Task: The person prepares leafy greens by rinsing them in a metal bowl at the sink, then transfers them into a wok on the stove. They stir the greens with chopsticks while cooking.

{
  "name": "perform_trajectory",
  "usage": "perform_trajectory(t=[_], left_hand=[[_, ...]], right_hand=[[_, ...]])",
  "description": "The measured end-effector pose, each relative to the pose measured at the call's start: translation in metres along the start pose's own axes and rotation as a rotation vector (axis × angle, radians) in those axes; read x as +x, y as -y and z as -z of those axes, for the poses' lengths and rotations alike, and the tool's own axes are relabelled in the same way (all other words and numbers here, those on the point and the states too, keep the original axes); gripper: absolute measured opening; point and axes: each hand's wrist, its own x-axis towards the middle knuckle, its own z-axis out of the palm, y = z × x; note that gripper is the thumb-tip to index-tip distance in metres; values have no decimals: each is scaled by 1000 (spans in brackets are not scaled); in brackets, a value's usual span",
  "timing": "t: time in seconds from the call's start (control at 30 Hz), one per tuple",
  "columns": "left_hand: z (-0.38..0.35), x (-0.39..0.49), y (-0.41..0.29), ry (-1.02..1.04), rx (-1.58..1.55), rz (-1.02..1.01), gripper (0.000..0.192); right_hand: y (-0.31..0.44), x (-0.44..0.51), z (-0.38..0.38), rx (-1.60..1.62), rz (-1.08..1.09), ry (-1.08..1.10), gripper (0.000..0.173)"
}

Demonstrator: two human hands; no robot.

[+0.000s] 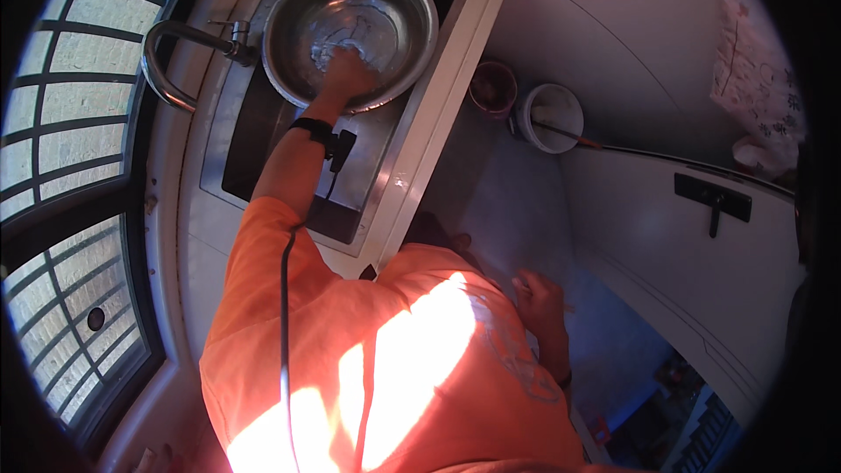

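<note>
A round stainless steel basin (410, 46) rests over the far part of the sink (358, 164). My left hand (350, 72) reaches down into it, against the near side of its bottom. Bright, rippled glints like water surround the fingers, whose tips are hidden, so a grip cannot be made out. On my left wrist is a black strap with a small device (340, 150), from which a cable runs back over the orange shirt. My right hand (542, 299) hangs beside my body with loosely bent fingers, away from the sink; whether it holds anything is unclear.
A curved metal faucet (190, 33) stands left of the basin, beside a barred window (98, 52). On the floor to the right are a dark red bucket (493, 89) and a white bucket (571, 108) with a stick in it. Farther right is a white door with a black handle (713, 197).
</note>
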Motion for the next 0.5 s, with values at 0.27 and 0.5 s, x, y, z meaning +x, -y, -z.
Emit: perform_trajectory(t=[0.27, 0.5], left_hand=[[-12, 10, -10, 154, -72, -75, 29], [4, -1, -7, -26, -48, -96, 30]], right_hand=[[-4, -2, 5, -30, -13, 4, 17], [-9, -4, 0, -32, -19, 11, 18]])
